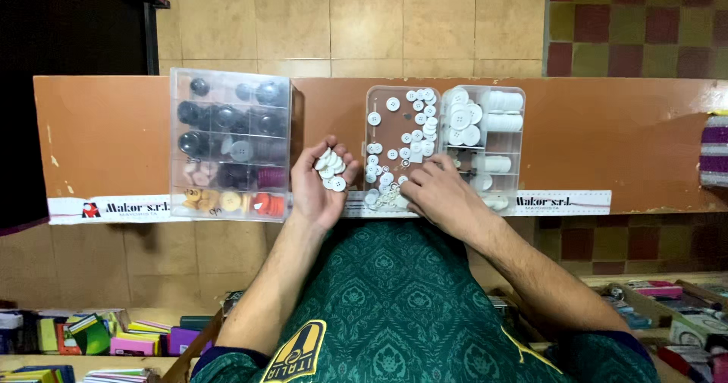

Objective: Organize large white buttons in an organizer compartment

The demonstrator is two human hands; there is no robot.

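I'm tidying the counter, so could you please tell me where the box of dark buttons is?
In the head view, the clear box of dark buttons sits on the brown counter, just beyond the left hand cupping white buttons.

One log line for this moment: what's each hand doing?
left hand: palm up, cupping white buttons | right hand: fingers down among loose white buttons in open lid tray | dark-button box: untouched
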